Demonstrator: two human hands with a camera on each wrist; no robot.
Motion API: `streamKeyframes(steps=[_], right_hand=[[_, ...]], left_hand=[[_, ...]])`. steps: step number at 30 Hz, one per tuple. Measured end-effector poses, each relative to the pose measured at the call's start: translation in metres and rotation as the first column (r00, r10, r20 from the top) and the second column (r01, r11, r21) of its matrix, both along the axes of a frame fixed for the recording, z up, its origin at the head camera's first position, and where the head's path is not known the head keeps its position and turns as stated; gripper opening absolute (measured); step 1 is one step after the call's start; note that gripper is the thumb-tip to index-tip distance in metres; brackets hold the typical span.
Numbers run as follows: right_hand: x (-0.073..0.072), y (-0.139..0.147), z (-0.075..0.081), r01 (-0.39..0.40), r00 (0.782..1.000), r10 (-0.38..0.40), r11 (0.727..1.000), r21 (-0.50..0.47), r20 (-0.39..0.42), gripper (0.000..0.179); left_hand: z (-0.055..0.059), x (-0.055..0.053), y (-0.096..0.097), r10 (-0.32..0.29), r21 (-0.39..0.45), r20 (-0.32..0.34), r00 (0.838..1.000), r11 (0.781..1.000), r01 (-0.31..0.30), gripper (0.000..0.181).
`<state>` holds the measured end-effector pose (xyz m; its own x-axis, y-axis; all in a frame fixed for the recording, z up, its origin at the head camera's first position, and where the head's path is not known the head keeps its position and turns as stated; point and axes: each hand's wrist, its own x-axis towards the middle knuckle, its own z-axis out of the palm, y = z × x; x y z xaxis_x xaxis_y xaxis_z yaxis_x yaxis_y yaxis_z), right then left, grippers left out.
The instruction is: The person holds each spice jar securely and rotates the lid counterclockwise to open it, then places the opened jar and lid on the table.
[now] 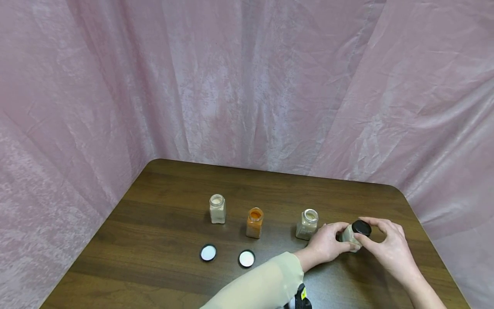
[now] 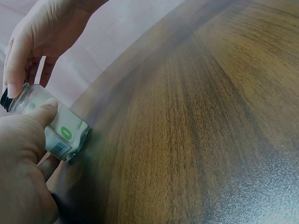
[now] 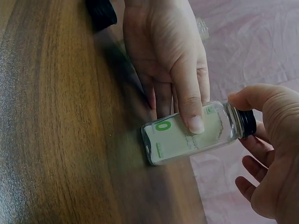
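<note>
A square glass jar of pale powder (image 1: 349,236) with a black lid (image 1: 361,228) is at the right part of the table, tilted to the right in the head view. My left hand (image 1: 328,242) grips its body between thumb and fingers. With thumb and fingertips, my right hand (image 1: 390,246) pinches the lid at the jar's mouth. Ridges of the glass neck show just below the lid (image 3: 246,123) in the right wrist view. Green print and a label mark the jar's side (image 2: 65,133) in the left wrist view.
Left of my hands stand three lidless jars: one of pale powder (image 1: 307,225), one of orange powder (image 1: 254,223) and another pale one (image 1: 218,210). Two lids (image 1: 208,252), (image 1: 246,259) lie with white insides up on the brown table (image 1: 154,240). Pink curtains (image 1: 247,86) hang behind.
</note>
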<state>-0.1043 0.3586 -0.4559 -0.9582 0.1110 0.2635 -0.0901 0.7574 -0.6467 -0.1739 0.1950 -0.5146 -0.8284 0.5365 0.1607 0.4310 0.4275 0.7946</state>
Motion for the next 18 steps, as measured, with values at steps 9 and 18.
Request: streamKeyframes(steps=[9, 18], right_hand=[[0.0008, 0.0024, 0.0016, -0.052, 0.999, 0.052, 0.998, -0.018, 0.011, 0.045], [0.0001, 0.0069, 0.003, -0.09, 0.994, 0.092, 0.995, -0.038, 0.061, 0.047]], left_hand=[[-0.0011, -0.0007, 0.0009, 0.012, -0.012, 0.001, 1.0, 1.0, -0.012, 0.046], [0.0001, 0.0003, 0.0017, 0.026, -0.024, 0.006, 1.0, 0.999, -0.026, 0.047]])
